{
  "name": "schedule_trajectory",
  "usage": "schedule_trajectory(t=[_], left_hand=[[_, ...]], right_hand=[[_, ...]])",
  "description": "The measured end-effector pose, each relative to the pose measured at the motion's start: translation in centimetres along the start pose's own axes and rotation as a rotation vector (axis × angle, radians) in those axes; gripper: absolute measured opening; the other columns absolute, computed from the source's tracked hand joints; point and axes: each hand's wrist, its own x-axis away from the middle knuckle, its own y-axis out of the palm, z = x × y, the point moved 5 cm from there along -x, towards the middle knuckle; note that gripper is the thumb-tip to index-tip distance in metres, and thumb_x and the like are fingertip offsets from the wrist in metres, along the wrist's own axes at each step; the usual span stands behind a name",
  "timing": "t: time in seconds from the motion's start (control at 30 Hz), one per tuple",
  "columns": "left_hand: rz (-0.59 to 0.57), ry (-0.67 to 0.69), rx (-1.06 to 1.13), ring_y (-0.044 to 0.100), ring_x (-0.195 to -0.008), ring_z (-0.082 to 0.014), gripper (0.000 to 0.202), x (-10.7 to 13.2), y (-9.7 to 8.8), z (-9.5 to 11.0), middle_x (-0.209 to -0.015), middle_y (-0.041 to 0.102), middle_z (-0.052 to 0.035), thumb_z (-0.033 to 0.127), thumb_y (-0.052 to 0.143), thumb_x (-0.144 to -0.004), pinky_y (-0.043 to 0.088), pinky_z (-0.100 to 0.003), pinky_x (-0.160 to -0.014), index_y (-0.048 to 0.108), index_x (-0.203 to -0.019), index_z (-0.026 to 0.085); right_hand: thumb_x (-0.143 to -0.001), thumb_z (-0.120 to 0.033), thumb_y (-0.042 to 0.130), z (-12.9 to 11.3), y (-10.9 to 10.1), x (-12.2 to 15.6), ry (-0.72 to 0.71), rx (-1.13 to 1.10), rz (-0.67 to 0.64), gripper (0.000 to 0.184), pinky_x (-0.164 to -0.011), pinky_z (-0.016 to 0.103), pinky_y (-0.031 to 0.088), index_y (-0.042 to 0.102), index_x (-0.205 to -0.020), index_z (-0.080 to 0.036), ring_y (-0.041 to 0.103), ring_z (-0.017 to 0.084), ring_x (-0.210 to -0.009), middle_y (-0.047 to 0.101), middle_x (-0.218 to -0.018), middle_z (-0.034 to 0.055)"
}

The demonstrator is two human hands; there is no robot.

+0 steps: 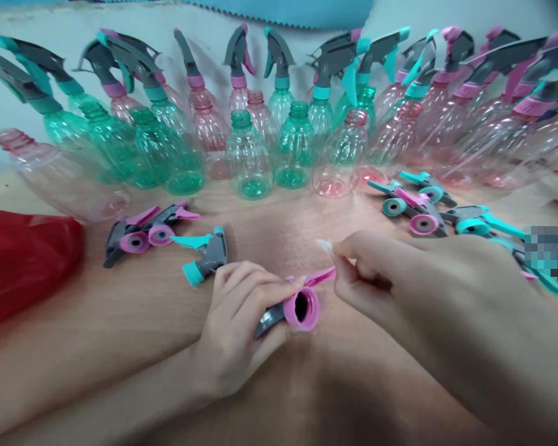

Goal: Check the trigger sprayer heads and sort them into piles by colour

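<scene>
My left hand (237, 322) is wrapped round a grey spray head with a pink screw cap (301, 308), the cap's open end facing me and its pink trigger pointing right. My right hand (418, 291) is closed in a pinch just right of the trigger, holding a small white bit (324, 245) at its fingertips. Both hands hover over the wooden table (279, 235). A teal-and-grey spray head (207, 255) lies just above my left hand.
Several green and pink clear bottles (255, 155) stand in rows at the back, some capped with spray heads. Loose pink spray heads (144, 232) lie at left, more teal and pink ones (418, 204) at right. A red bag (23, 260) sits at the left edge.
</scene>
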Motion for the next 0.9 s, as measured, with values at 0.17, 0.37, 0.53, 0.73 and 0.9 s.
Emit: schedule_trajectory(t=[0.17,0.37,0.53,0.73,0.9], left_hand=[[0.042,-0.092,0.054,0.058,-0.078,-0.0165,0.021,-0.6,0.0,-0.6,-0.085,0.066,-0.0006,0.030,0.060,-0.088,0.039,-0.035,-0.073,0.054,-0.106,0.021],[0.042,-0.096,0.065,0.059,-0.077,-0.0159,0.019,-1.0,-0.1,-0.5,-0.082,0.066,-0.0002,0.034,0.058,-0.088,0.044,-0.034,-0.072,0.054,-0.104,0.023],[0.034,-0.105,0.082,0.060,-0.075,-0.0163,0.024,-0.9,0.0,-0.7,-0.079,0.066,0.0003,0.035,0.064,-0.084,0.046,-0.035,-0.073,0.055,-0.102,0.023],[0.052,-0.078,0.095,0.059,-0.075,-0.0158,0.025,-0.8,0.0,-0.7,-0.078,0.066,-0.0004,0.036,0.064,-0.084,0.046,-0.035,-0.072,0.055,-0.101,0.021],[0.041,-0.067,0.102,0.059,-0.076,-0.0163,0.020,-0.8,0.0,-0.6,-0.081,0.066,-0.0013,0.036,0.059,-0.088,0.045,-0.036,-0.073,0.054,-0.102,0.022]], right_hand=[[-0.072,-0.012,0.050,1.5,-0.6,-1.5,0.027,-0.246,-0.138,0.026,-0.033,0.021,0.017,0.045,-0.048,-0.020,0.027,0.006,-0.035,0.034,-0.038,-0.0071],[-0.083,-0.024,0.052,2.1,2.3,-1.9,0.275,-0.784,-0.666,0.020,-0.035,0.013,0.032,0.063,-0.067,-0.021,0.047,0.004,-0.036,0.051,-0.043,-0.0092],[-0.082,-0.025,0.058,2.5,2.9,-2.0,0.303,-0.784,-0.649,0.017,-0.035,0.011,0.030,0.061,-0.066,-0.019,0.046,0.002,-0.037,0.049,-0.044,-0.0103],[-0.080,-0.022,0.062,2.6,2.0,-2.0,0.177,-0.534,-0.353,0.015,-0.038,0.016,0.025,0.060,-0.065,-0.020,0.037,0.003,-0.041,0.043,-0.045,-0.0112],[-0.081,-0.019,0.057,2.2,0.8,-1.6,-0.006,-0.368,-0.218,0.018,-0.042,0.020,0.025,0.054,-0.063,-0.021,0.035,0.006,-0.044,0.045,-0.049,-0.0099]])
